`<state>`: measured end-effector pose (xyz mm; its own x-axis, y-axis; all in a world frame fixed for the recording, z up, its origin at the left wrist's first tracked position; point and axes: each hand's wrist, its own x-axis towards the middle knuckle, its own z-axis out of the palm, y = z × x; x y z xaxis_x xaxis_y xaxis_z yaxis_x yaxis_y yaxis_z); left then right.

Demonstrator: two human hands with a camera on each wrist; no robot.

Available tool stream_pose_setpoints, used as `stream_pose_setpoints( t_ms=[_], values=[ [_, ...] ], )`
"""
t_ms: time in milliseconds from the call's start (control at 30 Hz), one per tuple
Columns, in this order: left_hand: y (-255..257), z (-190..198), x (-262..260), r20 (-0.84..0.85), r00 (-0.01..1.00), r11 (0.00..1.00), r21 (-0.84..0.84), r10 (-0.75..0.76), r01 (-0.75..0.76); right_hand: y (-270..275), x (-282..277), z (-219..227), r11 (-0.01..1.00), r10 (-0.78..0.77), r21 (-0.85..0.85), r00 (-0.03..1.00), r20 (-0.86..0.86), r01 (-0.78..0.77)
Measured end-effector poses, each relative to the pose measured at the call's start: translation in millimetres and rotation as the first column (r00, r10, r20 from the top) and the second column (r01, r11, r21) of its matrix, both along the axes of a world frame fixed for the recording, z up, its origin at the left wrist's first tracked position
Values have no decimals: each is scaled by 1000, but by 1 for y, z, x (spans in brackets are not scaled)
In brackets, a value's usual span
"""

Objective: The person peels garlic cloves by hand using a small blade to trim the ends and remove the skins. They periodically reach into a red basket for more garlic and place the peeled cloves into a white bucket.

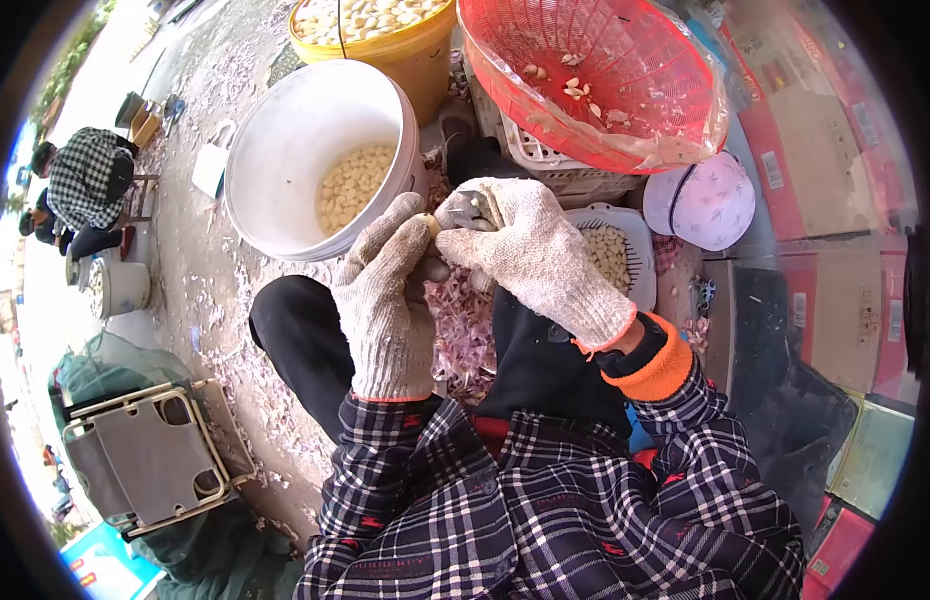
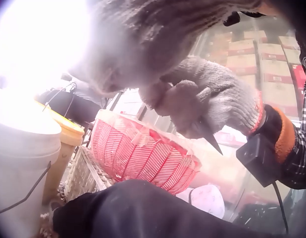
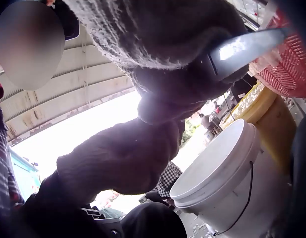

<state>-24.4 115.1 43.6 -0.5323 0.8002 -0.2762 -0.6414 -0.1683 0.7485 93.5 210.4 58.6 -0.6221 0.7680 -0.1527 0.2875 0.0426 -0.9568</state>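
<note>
Both hands wear pale knitted gloves and meet above the lap. The left hand (image 1: 390, 300) pinches a small pale clove (image 1: 431, 226) between thumb and fingers. Close beside it, the right hand (image 1: 540, 255) grips a small knife, whose blade (image 3: 249, 48) sticks out of the curled fingers in the right wrist view. In the left wrist view the knife's pointed tip (image 2: 211, 137) shows below the right hand (image 2: 207, 99). Pink-white peelings (image 1: 465, 335) lie between the knees under the hands.
A white bucket (image 1: 275, 150) with peeled cloves stands ahead-left, a full yellow bucket (image 1: 410, 75) behind it. A red basket (image 1: 625, 100) sits ahead-right, above a white crate. A tray (image 1: 640, 250) of cloves is beside the right hand; a folding chair (image 1: 145, 450) is at left.
</note>
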Motion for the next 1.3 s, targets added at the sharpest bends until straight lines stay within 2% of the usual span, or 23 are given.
stream_pose_setpoints(
  t_ms=[67, 100, 167, 200, 267, 333, 400, 533, 567, 600, 633, 667, 733, 800, 933, 1000, 1033, 1067, 1133, 1167, 1200, 1267, 1300],
  values=[
    [-2, 9, 5, -76, 997, 999, -34, 11, -14, -2, -2, -1, 990, -31, 136, 999, 18, 28],
    [-3, 11, 9, -184, 982, 994, -96, 30, -48, -4, -3, 9, 976, -35, 216, 994, 102, 12],
    [-4, 8, 15, -358, 932, 977, -180, 47, -118, -7, -3, 2, 971, -48, 237, 992, 116, 20],
    [-6, 7, 17, -357, 933, 976, -182, 45, -117, -8, -2, 0, 964, -72, 263, 988, 135, 34],
    [-11, 6, 22, -556, 831, 959, -229, 14, -169, -12, -3, -2, 950, -64, 313, 988, 138, 18],
    [-16, 10, 14, -306, 952, 958, -276, -13, -76, -18, -2, -6, 935, -59, 355, 989, 138, 6],
    [-20, 3, 9, -203, 979, 975, -223, -33, -13, -25, 1, -10, 854, -27, 518, 988, 154, -57],
    [-25, 6, 18, -292, 956, 968, -235, 12, -84, -32, 3, -7, 779, 33, 613, 985, 172, -133],
    [-25, 8, 20, -347, 938, 960, -254, 19, -114, -30, 5, -11, 836, 56, 538, 992, 112, -108],
    [-25, 10, 22, -399, 916, 951, -274, 22, -143, -30, 6, -14, 838, 52, 536, 992, 113, -105],
    [-26, 10, 17, -296, 955, 961, -267, -8, -75, -31, 7, -16, 811, 52, 576, 994, 98, -99],
    [-28, 9, 14, -294, 956, 961, -268, -9, -74, -31, 7, -16, 783, 52, 616, 995, 81, -91],
    [-30, 7, 11, -179, 983, 961, -276, -52, 1, -33, 9, -10, 764, 59, 641, 997, 45, -75],
    [-33, 3, 10, -104, 993, 964, -263, -53, 24, -36, 13, -4, 733, 126, 653, 981, 148, -192],
    [-37, -7, 5, -56, 986, 959, -249, -156, 138, -31, 19, -8, 769, 147, 612, 982, 116, -187],
    [-38, -6, 6, 121, 982, 959, -228, -145, 169, -31, 21, -9, 759, 148, 624, 983, 112, -185],
    [-38, -6, 6, 208, 968, 959, -214, -142, 187, -32, 21, -10, 786, 124, 604, 991, 53, -131],
    [-37, -7, 7, 210, 967, 958, -216, -143, 189, -29, 22, -16, 788, 123, 602, 991, 55, -131],
    [-40, -6, 7, 223, 914, 927, -85, -340, 366, -24, 23, -26, 837, 69, 539, 995, 66, -94],
    [-38, -6, 11, 268, 906, 936, -39, -328, 350, -25, 24, -26, 949, 57, 308, 998, 21, -60],
    [-34, -8, 12, 375, 885, 944, -65, -276, 322, -24, 23, -27, 948, 65, 310, 998, 21, -68],
    [-32, -12, 14, 393, 867, 946, 23, -307, 324, -23, 24, -31, 972, -44, 233, 998, 39, 34],
    [-31, -14, 16, 435, 846, 946, 46, -308, 321, -19, 27, -27, 999, -20, 43, 999, 50, 17]
  ],
)
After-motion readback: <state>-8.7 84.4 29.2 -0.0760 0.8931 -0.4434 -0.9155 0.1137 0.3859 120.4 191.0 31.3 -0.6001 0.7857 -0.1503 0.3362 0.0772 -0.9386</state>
